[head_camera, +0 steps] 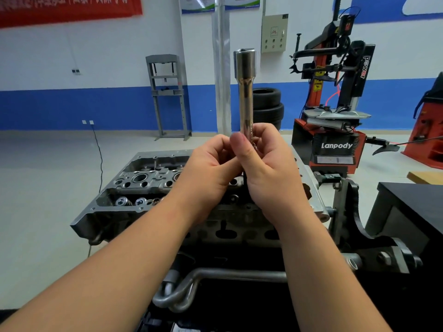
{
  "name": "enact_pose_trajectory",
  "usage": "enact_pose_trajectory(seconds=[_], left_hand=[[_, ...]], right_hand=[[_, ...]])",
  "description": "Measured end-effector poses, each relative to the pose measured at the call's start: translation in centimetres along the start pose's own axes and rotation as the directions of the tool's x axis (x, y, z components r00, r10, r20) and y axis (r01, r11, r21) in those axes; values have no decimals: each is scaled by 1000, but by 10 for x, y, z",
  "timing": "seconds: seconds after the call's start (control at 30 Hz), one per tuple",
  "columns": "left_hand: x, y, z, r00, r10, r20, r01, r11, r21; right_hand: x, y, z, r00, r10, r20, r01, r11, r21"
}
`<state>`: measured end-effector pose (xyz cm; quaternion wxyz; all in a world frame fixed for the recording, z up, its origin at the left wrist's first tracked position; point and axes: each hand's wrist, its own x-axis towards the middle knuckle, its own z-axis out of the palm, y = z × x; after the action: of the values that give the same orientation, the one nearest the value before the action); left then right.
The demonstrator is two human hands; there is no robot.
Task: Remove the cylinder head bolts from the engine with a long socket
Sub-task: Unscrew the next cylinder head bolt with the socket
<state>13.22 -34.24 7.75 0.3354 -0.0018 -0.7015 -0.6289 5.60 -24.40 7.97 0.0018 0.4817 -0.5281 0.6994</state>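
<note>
Above the engine, the left hand curls its fingers at the base of an upright long socket, while the right hand grips its lower end, open mouth upward.

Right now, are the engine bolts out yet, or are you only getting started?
Only getting started, it seems. Done: the cylinder head is open on top, valve springs showing. In hand: the left hand and right hand hold the long socket upright above the engine, not on any bolt. Left: seating it and turning bolts out; no loose bolts are visible.
</note>
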Motion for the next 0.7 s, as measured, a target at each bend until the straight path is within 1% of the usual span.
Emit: enact_pose_trajectory(seconds=[0.07,0.2,0.27,0.33,0.43,0.53,0.6,0.7], left_hand=[[-1,0,-1,1000,-3,21,3,1000,-10],[-2,4,-4,984,-79,157,95,991,-97],[-1,5,-3,982,-109,152,126,986,-111],[-1,3,-1,990,-87,107,96,992,-83],[-2,3,-1,999,-32,24,31,999,13],[-1,1,-2,999,-35,-2,35,999,32],[-1,0,-4,998,-57,34,57,998,12],[0,0,-5,985,-103,142,110,993,-41]], right_hand=[[0,1,-1,999,-5,-41,4,1000,-16],[1,1,-3,998,5,-64,-6,1000,-15],[1,1,-3,998,24,-64,-23,1000,18],[2,1,-2,999,6,-51,-5,999,35],[0,-1,1,997,-59,-58,62,997,40],[-2,0,1,985,-132,-114,133,991,5],[-3,-1,0,978,-151,-142,155,988,19],[-3,-2,0,980,-151,-126,154,988,20]])
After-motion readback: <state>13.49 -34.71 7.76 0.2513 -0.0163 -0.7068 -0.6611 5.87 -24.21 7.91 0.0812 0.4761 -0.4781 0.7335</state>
